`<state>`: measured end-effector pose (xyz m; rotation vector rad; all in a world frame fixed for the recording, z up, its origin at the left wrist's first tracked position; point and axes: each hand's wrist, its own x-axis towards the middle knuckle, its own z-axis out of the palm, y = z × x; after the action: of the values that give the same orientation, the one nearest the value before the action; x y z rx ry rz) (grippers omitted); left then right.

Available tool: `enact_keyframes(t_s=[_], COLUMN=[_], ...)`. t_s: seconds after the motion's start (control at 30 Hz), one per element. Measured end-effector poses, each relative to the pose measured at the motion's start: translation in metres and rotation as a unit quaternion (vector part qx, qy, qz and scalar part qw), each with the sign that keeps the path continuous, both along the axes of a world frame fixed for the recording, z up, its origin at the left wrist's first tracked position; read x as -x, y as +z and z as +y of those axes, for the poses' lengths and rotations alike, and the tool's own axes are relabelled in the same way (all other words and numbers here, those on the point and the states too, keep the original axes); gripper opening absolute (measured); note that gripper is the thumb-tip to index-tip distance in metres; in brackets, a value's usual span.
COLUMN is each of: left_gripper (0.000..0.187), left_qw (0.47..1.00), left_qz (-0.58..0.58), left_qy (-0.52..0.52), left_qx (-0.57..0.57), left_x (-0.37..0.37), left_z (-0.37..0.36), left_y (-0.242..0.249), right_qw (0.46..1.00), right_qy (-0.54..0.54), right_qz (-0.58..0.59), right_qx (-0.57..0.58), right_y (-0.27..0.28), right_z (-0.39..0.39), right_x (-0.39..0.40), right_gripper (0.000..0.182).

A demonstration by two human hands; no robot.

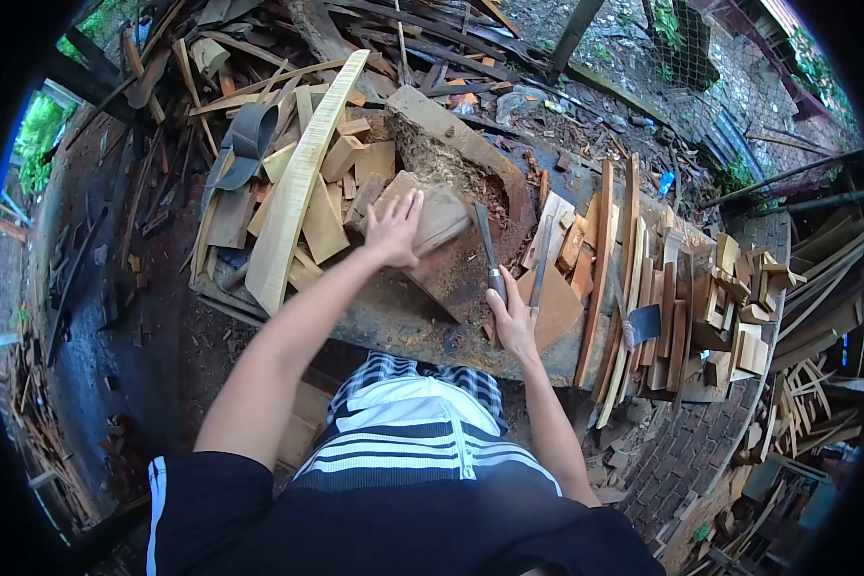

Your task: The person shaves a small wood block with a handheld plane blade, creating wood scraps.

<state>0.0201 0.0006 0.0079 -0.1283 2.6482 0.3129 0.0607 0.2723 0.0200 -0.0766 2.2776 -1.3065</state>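
Left hand (394, 230) spread flat on block (430, 219) in middle of tabletop (403, 322), grip apart, right hand (512, 322) just right of block, grip clamped on chisel (488, 252), long curved plank (302, 178) left of block

Soft even daylight, weak shadows; strong fisheye warp, black vignette corners.
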Motion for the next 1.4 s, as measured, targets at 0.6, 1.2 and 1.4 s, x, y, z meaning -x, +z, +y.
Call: enact_keyframes(t_s=[0.6, 1.2, 1.4], left_gripper=[0.093, 0.066, 0.119], left_qw=[0.959, 0.980, 0.998], left_qz=[0.195, 0.134, 0.009], left_qy=[-0.192, -0.108, -0.058], left_qx=[0.073, 0.103, 0.038], left_x=[0.035, 0.030, 0.032], left_z=[-0.104, -0.084, -0.073], left_y=[-0.047, -0.024, -0.005], right_qw=[0.915, 0.911, 0.908], right_qy=[0.253, 0.252, 0.252], right_qz=[0.166, 0.156, 0.163], right_qx=[-0.268, -0.286, -0.291], right_y=[0.049, 0.052, 0.059], right_z=[-0.017, -0.050, -0.021], right_x=[-0.005, -0.001, -0.012], right_gripper=[0.064, 0.063, 0.064])
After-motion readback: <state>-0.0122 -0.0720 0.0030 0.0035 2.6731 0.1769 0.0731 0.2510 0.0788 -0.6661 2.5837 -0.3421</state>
